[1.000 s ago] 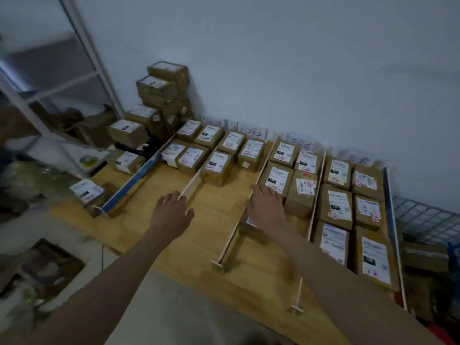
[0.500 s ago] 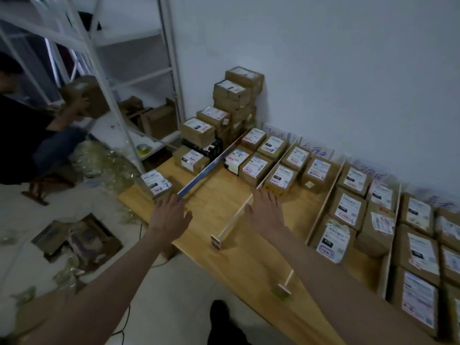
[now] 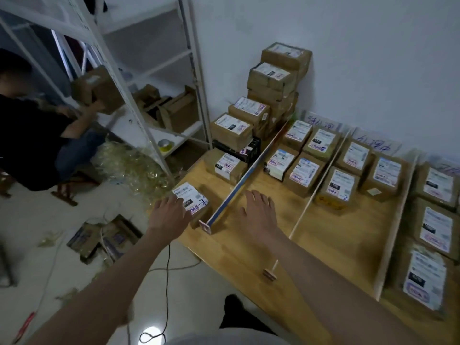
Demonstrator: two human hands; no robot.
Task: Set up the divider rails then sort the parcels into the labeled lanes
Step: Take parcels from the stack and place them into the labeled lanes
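Observation:
A wooden table [image 3: 331, 240] carries divider rails and brown parcels with white labels. The blue-sided rail [image 3: 239, 185] runs from the front left toward the wall. A thin rail [image 3: 316, 188] and a white rail [image 3: 395, 220] lie further right. My left hand [image 3: 169, 215] reaches with straight fingers to a parcel [image 3: 193, 197] at the table's left corner and touches its near edge. My right hand [image 3: 258, 212] hovers flat over the lane right of the blue rail, holding nothing. Sorted parcels [image 3: 303, 173] fill the lanes near the wall, under handwritten labels [image 3: 321, 123].
A stack of unsorted parcels [image 3: 271, 95] stands left of the blue rail against the wall. A white metal shelf rack [image 3: 159, 95] stands at the left. A seated person [image 3: 37, 135] holds a box there. Cardboard scraps [image 3: 104, 237] and a black cable [image 3: 166, 282] lie on the floor.
The view has swung left. Both hands have moved left: the left one from beside a rail to the corner parcel, the right one from a lane of parcels to the lane beside the blue rail.

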